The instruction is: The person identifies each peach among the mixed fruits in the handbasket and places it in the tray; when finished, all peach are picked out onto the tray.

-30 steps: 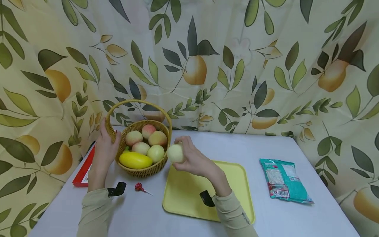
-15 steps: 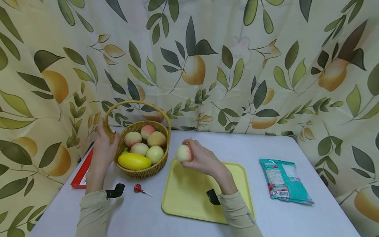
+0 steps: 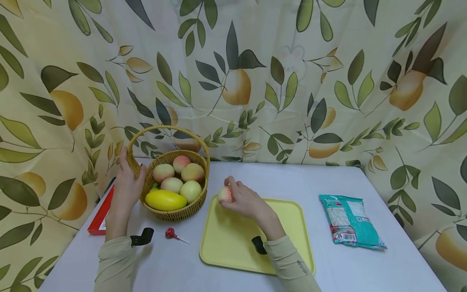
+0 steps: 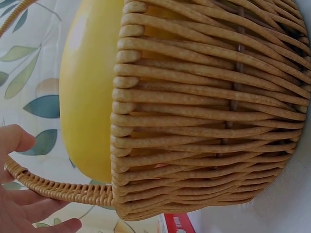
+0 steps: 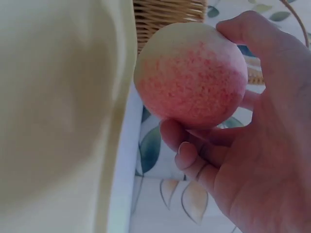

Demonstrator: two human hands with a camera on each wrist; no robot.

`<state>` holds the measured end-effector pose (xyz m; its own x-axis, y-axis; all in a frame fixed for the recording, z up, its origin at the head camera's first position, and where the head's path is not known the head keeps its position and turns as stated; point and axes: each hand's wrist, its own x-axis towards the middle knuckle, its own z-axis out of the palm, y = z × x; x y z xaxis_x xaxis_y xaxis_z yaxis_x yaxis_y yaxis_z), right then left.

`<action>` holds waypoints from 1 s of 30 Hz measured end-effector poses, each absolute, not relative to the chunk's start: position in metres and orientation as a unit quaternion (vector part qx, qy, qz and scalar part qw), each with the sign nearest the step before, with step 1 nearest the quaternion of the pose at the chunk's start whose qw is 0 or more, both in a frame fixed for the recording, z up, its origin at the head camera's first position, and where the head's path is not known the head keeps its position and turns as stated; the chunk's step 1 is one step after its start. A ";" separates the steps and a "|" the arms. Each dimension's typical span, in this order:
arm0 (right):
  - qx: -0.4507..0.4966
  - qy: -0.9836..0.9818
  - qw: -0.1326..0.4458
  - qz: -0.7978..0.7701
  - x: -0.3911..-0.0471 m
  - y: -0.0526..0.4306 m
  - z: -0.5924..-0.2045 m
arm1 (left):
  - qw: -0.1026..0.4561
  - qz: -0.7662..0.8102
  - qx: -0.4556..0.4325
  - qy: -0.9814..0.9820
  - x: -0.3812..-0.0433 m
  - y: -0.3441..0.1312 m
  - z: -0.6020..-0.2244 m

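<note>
In the head view a wicker basket point(image 3: 176, 215) stands at the back left. It contains several peaches point(image 3: 193, 172) and a long yellow fruit point(image 3: 166, 200) with a green tip. My left hand point(image 3: 127, 188) grips the left side of the basket's arched handle point(image 3: 168, 127); its thumb and fingers point(image 4: 43, 209) lie either side of the handle in the left wrist view. Over the back left corner of a yellow tray point(image 3: 228, 247), my right hand point(image 3: 249, 205) holds a pale peach with a red-speckled side point(image 5: 192, 80) between thumb and fingertips.
A red-wrapped lollipop point(image 3: 170, 233) lies between basket and tray. To the right is a teal snack bag point(image 3: 352, 222). A red box point(image 3: 102, 215) sits behind my left forearm, at the table's left edge. A leaf-patterned curtain point(image 3: 277, 81) hangs behind the table.
My right hand has carried the peach from beside the basket's right rim rightward over the tray, then slightly lower, and its red side now shows. My left hand stays on the handle.
</note>
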<state>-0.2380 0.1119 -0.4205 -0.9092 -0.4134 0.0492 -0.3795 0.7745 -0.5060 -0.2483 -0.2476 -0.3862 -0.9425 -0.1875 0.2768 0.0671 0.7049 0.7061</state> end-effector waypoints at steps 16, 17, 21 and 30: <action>-0.227 0.956 -0.008 -0.187 -0.236 0.099 -0.437 | 0.187 -0.374 0.032 -0.908 -0.250 -0.247 -0.387; -0.226 0.957 -0.010 -0.184 -0.236 0.099 -0.436 | 0.191 -0.374 0.031 -0.907 -0.250 -0.247 -0.387; -0.226 0.958 -0.005 -0.179 -0.237 0.099 -0.435 | 0.193 -0.375 0.031 -0.906 -0.251 -0.247 -0.386; -0.233 0.958 0.000 -0.168 -0.237 0.098 -0.441 | 0.191 -0.375 0.033 -0.907 -0.250 -0.247 -0.388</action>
